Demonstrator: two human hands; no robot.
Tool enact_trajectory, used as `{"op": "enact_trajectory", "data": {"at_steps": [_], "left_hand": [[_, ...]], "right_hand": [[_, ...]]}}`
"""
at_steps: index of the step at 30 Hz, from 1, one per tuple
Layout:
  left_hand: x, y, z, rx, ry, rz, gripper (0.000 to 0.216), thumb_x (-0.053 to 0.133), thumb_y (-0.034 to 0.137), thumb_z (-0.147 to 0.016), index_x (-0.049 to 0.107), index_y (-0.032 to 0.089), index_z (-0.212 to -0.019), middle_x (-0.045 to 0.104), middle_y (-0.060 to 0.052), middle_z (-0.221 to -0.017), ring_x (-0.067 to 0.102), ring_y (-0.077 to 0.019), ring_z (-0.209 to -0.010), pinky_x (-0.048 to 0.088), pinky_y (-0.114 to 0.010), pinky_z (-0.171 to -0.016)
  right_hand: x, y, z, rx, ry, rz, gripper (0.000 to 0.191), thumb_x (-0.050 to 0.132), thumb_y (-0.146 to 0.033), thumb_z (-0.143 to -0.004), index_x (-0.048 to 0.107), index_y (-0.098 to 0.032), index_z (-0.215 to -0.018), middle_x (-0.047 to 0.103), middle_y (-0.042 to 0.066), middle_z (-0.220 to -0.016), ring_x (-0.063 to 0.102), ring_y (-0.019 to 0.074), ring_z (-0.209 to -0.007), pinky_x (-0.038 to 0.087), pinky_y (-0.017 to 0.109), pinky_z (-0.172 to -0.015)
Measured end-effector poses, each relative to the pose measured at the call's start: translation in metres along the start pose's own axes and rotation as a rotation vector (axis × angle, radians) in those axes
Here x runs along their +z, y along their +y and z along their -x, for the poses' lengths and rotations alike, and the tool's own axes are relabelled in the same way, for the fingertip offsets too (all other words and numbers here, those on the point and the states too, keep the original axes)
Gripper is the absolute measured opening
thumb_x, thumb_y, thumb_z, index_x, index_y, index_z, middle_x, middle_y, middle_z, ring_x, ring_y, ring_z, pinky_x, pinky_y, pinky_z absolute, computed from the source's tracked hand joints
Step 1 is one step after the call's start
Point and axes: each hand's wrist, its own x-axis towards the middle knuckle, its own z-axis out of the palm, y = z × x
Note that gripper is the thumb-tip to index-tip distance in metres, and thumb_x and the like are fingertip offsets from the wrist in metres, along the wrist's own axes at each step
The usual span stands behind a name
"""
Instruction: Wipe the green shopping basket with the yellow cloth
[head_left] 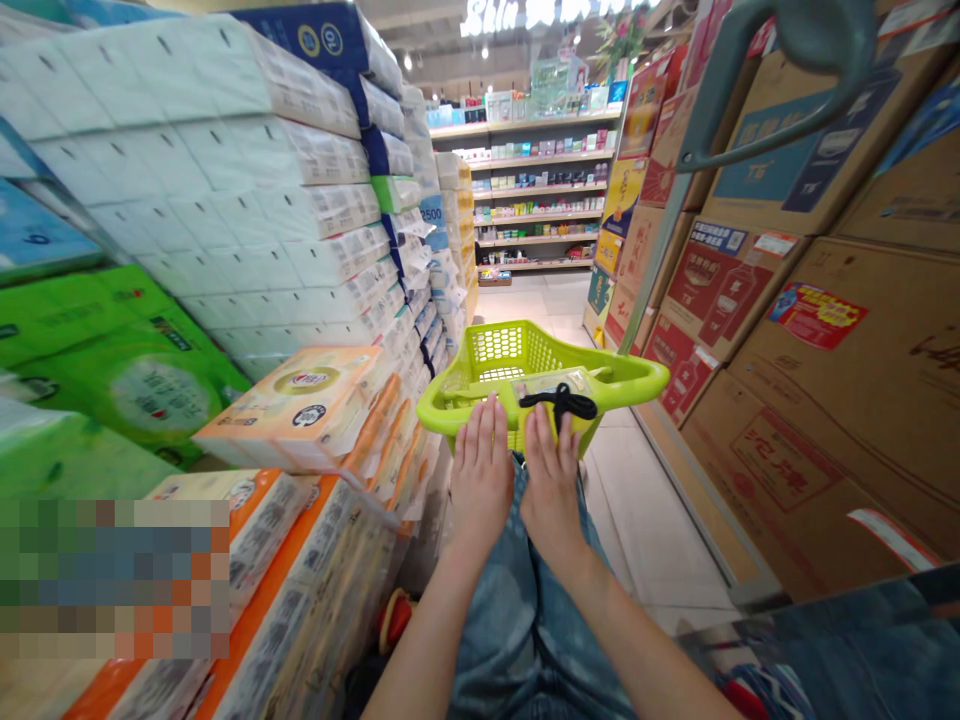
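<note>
A lime-green shopping basket (pixel 517 335) with perforated walls stands in front of my knees. My left hand (pixel 482 450) lies on its near rim with the fingers stretched forward and side by side. Beside it, my right hand (pixel 551 465) rests at the same rim, fingers extended and slightly apart, touching a yellow patch whose kind is unclear. A looped black cord (pixel 562 400) lies just above the right fingertips. Behind the cord is a flat, clear-looking packet (pixel 551 382). A grey handle (pixel 787 75) on a long rod rises from the basket's right side.
White tissue packs (pixel 225 180) are stacked high on the left, with orange tissue packs (pixel 300 400) lower and nearer. Cardboard cartons (pixel 810 400) line the right side. A tiled aisle (pixel 622 480) runs forward to shelves of small goods (pixel 540 180).
</note>
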Motion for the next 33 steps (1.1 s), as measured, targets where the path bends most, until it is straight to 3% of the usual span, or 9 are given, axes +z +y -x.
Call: {"op": "enact_trajectory", "data": {"at_steps": [4, 8, 15, 18, 21, 26, 29, 33], "left_hand": [[-0.001, -0.002, 0.001, 0.007, 0.003, 0.001, 0.061, 0.036, 0.015, -0.095, 0.02, 0.009, -0.154, 0.035, -0.016, -0.157, 0.027, -0.0253, -0.148, 0.03, -0.046, -0.118], [-0.002, -0.001, -0.001, 0.01, 0.013, 0.0, 0.065, 0.04, 0.015, -0.094, 0.018, 0.009, -0.155, 0.036, -0.017, -0.156, 0.029, -0.0255, -0.147, 0.031, -0.045, -0.118], [-0.002, 0.001, -0.001, 0.003, -0.004, -0.008, 0.066, 0.041, 0.015, -0.093, 0.019, 0.009, -0.155, 0.035, -0.015, -0.157, 0.027, -0.0253, -0.148, 0.03, -0.045, -0.119], [-0.001, 0.001, -0.001, -0.001, 0.0, -0.013, 0.065, 0.041, 0.015, -0.093, 0.02, 0.008, -0.154, 0.035, -0.015, -0.157, 0.027, -0.0254, -0.148, 0.03, -0.044, -0.119], [-0.001, 0.002, -0.002, -0.002, 0.0, -0.011, 0.065, 0.042, 0.015, -0.093, 0.02, 0.007, -0.154, 0.035, -0.016, -0.157, 0.027, -0.026, -0.148, 0.03, -0.045, -0.118], [-0.001, 0.0, 0.0, 0.003, 0.005, 0.005, 0.063, 0.039, 0.014, -0.094, 0.021, 0.01, -0.154, 0.035, -0.016, -0.157, 0.027, -0.0259, -0.148, 0.03, -0.046, -0.118], [-0.001, -0.001, 0.0, 0.01, -0.001, -0.001, 0.061, 0.037, 0.015, -0.096, 0.02, 0.009, -0.154, 0.034, -0.015, -0.157, 0.026, -0.0249, -0.148, 0.031, -0.045, -0.118], [-0.001, 0.0, -0.001, 0.014, -0.004, -0.022, 0.064, 0.041, 0.016, -0.094, 0.019, 0.007, -0.154, 0.034, -0.016, -0.157, 0.027, -0.0254, -0.148, 0.03, -0.045, -0.118]], "right_hand": [[0.006, -0.001, 0.01, -0.123, -0.075, 0.071, 0.079, 0.034, 0.001, -0.084, 0.011, -0.019, -0.157, 0.032, 0.008, -0.159, 0.002, 0.0284, -0.152, 0.026, 0.062, -0.117], [0.002, 0.031, 0.015, -0.172, -0.04, 0.136, 0.083, 0.033, 0.005, -0.081, 0.011, -0.021, -0.157, 0.033, 0.007, -0.159, 0.007, 0.0273, -0.152, 0.028, 0.061, -0.117], [-0.014, 0.084, 0.006, 0.027, 0.112, 0.119, 0.088, 0.032, 0.004, -0.08, -0.003, -0.019, -0.157, 0.008, 0.011, -0.165, -0.003, 0.032, -0.151, 0.024, 0.067, -0.116], [-0.017, 0.075, -0.001, 0.13, 0.148, -0.015, 0.092, 0.033, 0.004, -0.076, -0.002, -0.02, -0.157, 0.002, 0.007, -0.166, -0.005, 0.0315, -0.151, 0.019, 0.068, -0.116], [-0.013, 0.045, -0.007, 0.201, 0.159, -0.117, 0.093, 0.033, 0.003, -0.075, -0.004, -0.021, -0.157, -0.001, 0.006, -0.166, -0.005, 0.0301, -0.151, 0.019, 0.067, -0.117], [0.006, -0.003, -0.001, 0.012, 0.034, 0.009, 0.082, 0.034, 0.0, -0.084, 0.0, -0.02, -0.157, 0.02, 0.009, -0.163, -0.004, 0.0288, -0.152, 0.021, 0.065, -0.117], [0.013, -0.003, 0.009, -0.123, -0.031, 0.082, 0.078, 0.036, -0.002, -0.087, 0.005, -0.017, -0.157, 0.031, 0.01, -0.159, 0.001, 0.0285, -0.152, 0.025, 0.062, -0.117], [0.007, 0.031, 0.016, -0.179, -0.008, 0.151, 0.08, 0.033, 0.003, -0.085, 0.006, -0.021, -0.157, 0.035, 0.008, -0.158, 0.005, 0.0266, -0.152, 0.026, 0.06, -0.118]]}}
